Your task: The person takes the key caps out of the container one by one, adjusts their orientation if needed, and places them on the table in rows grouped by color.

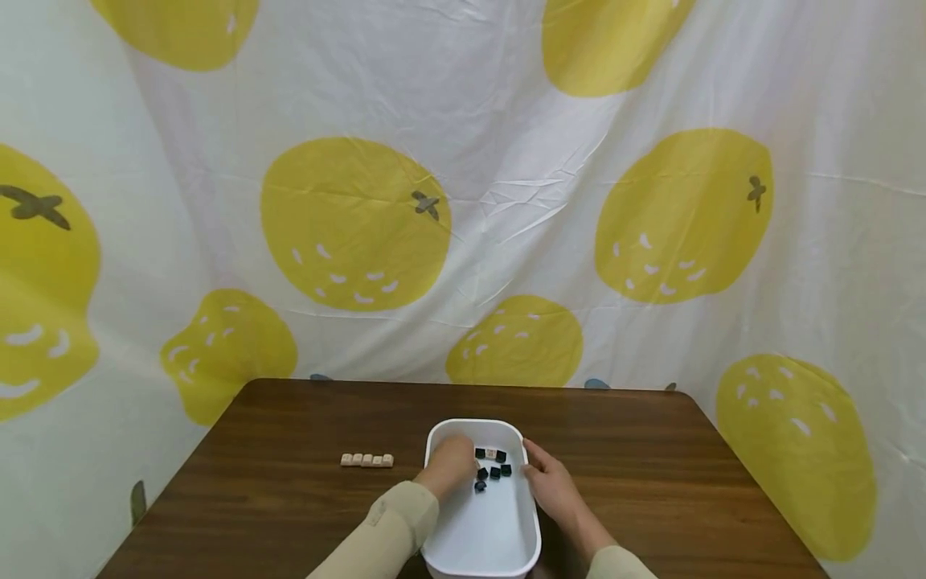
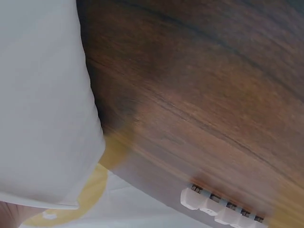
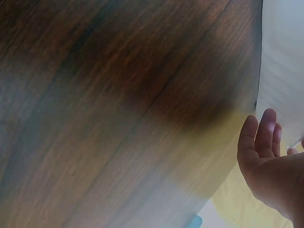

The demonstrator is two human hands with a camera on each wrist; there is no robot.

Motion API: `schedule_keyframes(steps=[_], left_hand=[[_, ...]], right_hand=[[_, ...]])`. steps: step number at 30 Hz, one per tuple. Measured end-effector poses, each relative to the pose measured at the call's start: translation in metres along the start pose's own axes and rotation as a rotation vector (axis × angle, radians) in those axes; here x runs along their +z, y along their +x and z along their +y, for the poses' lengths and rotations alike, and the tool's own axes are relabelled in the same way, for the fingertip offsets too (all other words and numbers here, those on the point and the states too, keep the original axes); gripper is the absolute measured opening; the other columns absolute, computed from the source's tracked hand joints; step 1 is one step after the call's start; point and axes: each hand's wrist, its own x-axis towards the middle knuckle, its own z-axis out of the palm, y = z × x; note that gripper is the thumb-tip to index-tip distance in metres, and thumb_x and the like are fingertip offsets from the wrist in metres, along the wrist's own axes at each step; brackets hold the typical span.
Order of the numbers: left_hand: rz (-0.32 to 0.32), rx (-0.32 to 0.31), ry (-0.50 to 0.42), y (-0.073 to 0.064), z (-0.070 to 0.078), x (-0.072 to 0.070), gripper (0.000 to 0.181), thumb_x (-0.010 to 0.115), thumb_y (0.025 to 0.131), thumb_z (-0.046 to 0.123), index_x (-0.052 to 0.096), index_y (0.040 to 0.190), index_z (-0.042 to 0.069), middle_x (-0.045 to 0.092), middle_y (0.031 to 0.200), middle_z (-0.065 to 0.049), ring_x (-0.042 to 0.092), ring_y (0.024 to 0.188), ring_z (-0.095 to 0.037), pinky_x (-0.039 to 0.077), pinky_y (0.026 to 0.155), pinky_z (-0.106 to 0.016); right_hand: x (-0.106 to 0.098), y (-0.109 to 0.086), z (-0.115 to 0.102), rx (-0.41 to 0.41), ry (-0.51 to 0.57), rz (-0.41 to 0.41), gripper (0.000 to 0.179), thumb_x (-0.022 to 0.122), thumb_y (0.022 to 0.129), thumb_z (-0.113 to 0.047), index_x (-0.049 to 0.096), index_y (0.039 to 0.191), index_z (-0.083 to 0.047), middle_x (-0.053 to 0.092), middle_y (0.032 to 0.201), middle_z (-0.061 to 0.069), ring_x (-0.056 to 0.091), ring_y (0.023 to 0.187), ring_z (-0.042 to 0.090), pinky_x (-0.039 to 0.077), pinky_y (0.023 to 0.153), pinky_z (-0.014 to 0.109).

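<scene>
The left hand (image 1: pixel 452 463), hold unclear, is inside a white tray (image 1: pixel 486 535) beside black pieces (image 1: pixel 495 473). The right hand (image 1: pixel 553 486) grips its side.

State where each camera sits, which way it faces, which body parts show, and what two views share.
Head: on the head, facing forward and down at cloth, table, white bin; left hand, right hand, sleeves show.
Left wrist: on that wrist, facing table and bin's outside; skin at lower left.
Right wrist: on that wrist, facing table and bin; right hand.
Shared: cream blocks, head and left wrist.
</scene>
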Motion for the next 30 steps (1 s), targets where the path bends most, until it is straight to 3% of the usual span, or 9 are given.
schedule_keyframes(steps=[2, 5, 7, 8, 14, 20, 25, 30], left_hand=[[0.041, 0.050, -0.002, 0.008, -0.011, 0.017, 0.016, 0.067, 0.076, 0.005, 0.057, 0.063, 0.006, 0.053, 0.062, -0.005, 0.052, 0.059, -0.021, 0.048, 0.063, -0.035], [0.059, 0.064, 0.016, 0.009, -0.014, 0.022, 0.016, 0.067, 0.076, 0.005, 0.056, 0.063, 0.006, 0.053, 0.062, -0.004, 0.053, 0.059, -0.021, 0.049, 0.063, -0.035], [0.065, 0.065, 0.022, 0.005, -0.009, 0.015, 0.016, 0.066, 0.075, 0.004, 0.056, 0.063, 0.006, 0.053, 0.061, -0.004, 0.053, 0.059, -0.021, 0.048, 0.062, -0.034], [0.040, 0.034, 0.029, -0.001, -0.002, 0.005, 0.017, 0.068, 0.076, 0.004, 0.057, 0.064, 0.005, 0.055, 0.062, -0.006, 0.055, 0.061, -0.023, 0.050, 0.065, -0.036], [0.089, 0.029, -0.036, -0.014, 0.011, -0.017, 0.017, 0.066, 0.081, 0.003, 0.061, 0.065, 0.003, 0.058, 0.063, -0.007, 0.056, 0.062, -0.023, 0.049, 0.065, -0.035], [0.099, 0.051, -0.160, -0.012, 0.010, -0.026, 0.007, 0.069, 0.076, -0.001, 0.065, 0.071, 0.002, 0.061, 0.067, -0.004, 0.056, 0.064, -0.020, 0.048, 0.064, -0.032], [0.125, 0.068, -0.230, -0.008, 0.006, -0.035, 0.009, 0.073, 0.073, -0.002, 0.066, 0.077, 0.003, 0.061, 0.069, -0.001, 0.056, 0.066, -0.017, 0.048, 0.064, -0.031], [0.092, 0.020, -0.362, -0.006, 0.001, -0.041, 0.009, 0.074, 0.081, 0.001, 0.068, 0.083, 0.006, 0.063, 0.074, 0.000, 0.058, 0.070, -0.015, 0.049, 0.063, -0.030]], right_hand=[[0.000, 0.000, 0.001, 0.002, 0.005, -0.002, 0.048, 0.051, 0.096, -0.003, 0.047, 0.143, 0.004, 0.055, 0.130, 0.032, 0.057, 0.112, 0.038, 0.048, 0.093, 0.051], [0.000, 0.000, 0.001, -0.002, 0.007, -0.005, 0.048, 0.051, 0.096, -0.003, 0.046, 0.143, 0.005, 0.058, 0.122, 0.031, 0.060, 0.104, 0.035, 0.050, 0.089, 0.048], [0.000, 0.000, 0.002, 0.002, 0.007, -0.007, 0.048, 0.051, 0.096, -0.003, 0.046, 0.143, 0.005, 0.058, 0.123, 0.031, 0.060, 0.104, 0.036, 0.050, 0.089, 0.049], [0.000, 0.000, 0.001, 0.006, 0.002, -0.008, 0.048, 0.051, 0.097, -0.003, 0.046, 0.143, 0.005, 0.057, 0.124, 0.032, 0.060, 0.106, 0.037, 0.049, 0.091, 0.050], [0.000, 0.000, 0.000, 0.023, -0.020, -0.008, 0.047, 0.050, 0.098, -0.006, 0.045, 0.145, 0.002, 0.051, 0.135, 0.032, 0.055, 0.117, 0.042, 0.044, 0.097, 0.056], [0.000, 0.000, -0.001, -0.024, -0.025, 0.012, 0.047, 0.053, 0.096, -0.004, 0.047, 0.142, 0.005, 0.059, 0.121, 0.032, 0.058, 0.106, 0.037, 0.047, 0.092, 0.051], [0.000, 0.000, -0.001, 0.001, -0.025, 0.006, 0.047, 0.051, 0.097, -0.005, 0.047, 0.143, 0.004, 0.056, 0.128, 0.032, 0.055, 0.114, 0.039, 0.043, 0.098, 0.055], [0.000, 0.000, -0.002, 0.017, -0.026, -0.002, 0.047, 0.050, 0.098, -0.006, 0.046, 0.145, 0.002, 0.052, 0.134, 0.032, 0.053, 0.118, 0.042, 0.041, 0.100, 0.057]])
